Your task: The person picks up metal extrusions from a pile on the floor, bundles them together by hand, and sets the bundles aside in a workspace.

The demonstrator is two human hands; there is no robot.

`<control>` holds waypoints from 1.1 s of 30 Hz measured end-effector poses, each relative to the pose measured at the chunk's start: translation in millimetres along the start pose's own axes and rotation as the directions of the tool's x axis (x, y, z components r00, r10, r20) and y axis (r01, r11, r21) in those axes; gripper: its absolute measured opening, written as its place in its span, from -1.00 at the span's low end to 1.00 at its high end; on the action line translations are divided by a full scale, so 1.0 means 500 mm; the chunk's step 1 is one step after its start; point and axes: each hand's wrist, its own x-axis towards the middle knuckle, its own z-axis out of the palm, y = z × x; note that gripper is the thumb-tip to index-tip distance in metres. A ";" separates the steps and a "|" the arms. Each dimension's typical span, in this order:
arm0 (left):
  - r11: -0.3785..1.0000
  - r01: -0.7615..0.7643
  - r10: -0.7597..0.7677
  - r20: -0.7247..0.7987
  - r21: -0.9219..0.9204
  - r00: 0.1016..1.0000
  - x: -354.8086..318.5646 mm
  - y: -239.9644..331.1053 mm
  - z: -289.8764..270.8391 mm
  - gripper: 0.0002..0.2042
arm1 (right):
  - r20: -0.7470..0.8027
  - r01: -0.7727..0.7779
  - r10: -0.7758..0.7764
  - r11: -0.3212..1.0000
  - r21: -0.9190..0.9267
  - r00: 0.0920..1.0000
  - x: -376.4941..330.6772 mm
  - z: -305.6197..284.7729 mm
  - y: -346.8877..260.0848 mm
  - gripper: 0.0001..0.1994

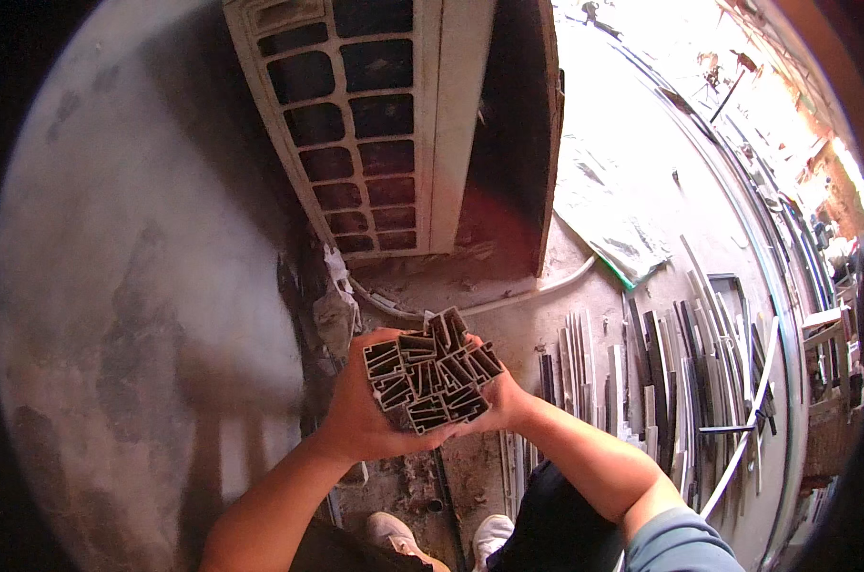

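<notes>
A bundle of metal profiles (430,372) is clasped between my two hands, its hollow cut ends facing up toward me. My left hand (355,405) wraps the bundle's left side and lower edge, fingers curled round it. On the other side, my right hand (498,405) presses against the profiles, closed round them. Most of the fingers and the lengths of the profiles below are hidden by the cut ends. One profile near the top of the bundle sticks up slightly above the others.
Ahead stands a tall panel with a grid of dark openings (379,143). A pale hose (546,291) curves along the floor beneath it. Many loose profile strips (680,372) lie at the right, near a plastic sheet (622,238). A grey wall (136,286) rises at the left.
</notes>
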 end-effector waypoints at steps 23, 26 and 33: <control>0.987 0.145 -0.132 0.167 -0.070 0.977 0.059 -0.070 0.087 0.02 | -0.020 -0.319 0.319 0.946 -0.064 0.948 -0.040 -0.124 -0.014 0.24; 0.983 0.162 -0.148 0.143 -0.090 0.979 0.057 -0.055 0.083 -0.01 | 0.008 -0.274 0.277 0.955 -0.112 0.961 -0.034 -0.123 -0.014 0.22; 0.992 0.123 -0.120 0.104 -0.015 0.987 0.055 -0.043 0.080 -0.03 | 0.012 -0.162 0.165 0.978 -0.134 0.986 -0.029 -0.114 0.010 0.21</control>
